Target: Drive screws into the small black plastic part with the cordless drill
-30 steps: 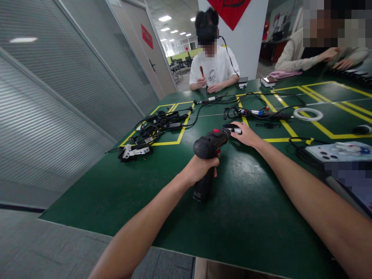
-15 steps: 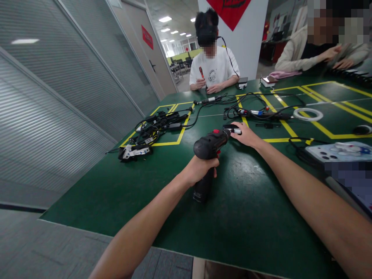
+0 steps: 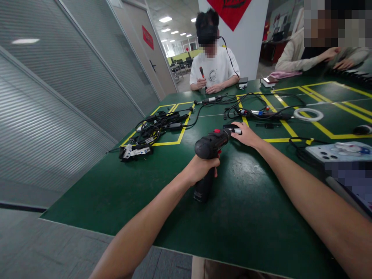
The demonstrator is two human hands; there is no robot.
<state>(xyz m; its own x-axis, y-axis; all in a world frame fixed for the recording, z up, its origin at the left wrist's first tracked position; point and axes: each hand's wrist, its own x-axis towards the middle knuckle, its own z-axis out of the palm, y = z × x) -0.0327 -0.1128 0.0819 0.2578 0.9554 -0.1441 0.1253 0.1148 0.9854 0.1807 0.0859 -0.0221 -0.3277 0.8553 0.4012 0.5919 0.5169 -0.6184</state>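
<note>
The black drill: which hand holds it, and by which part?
The left hand grips the black drill by its handle; the right hand touches its front tip.

A long green table (image 3: 122,193) with yellow taped lines (image 3: 319,128) fills the room's middle. To the left runs a glass partition wall with closed grey blinds (image 3: 58,100) and a door (image 3: 145,50) bearing a red sign. A white pillar (image 3: 247,35) with a red diamond stands at the far end. Ceiling light panels (image 3: 165,18) glow over distant desks. The floor (image 3: 26,248) is grey.
</note>
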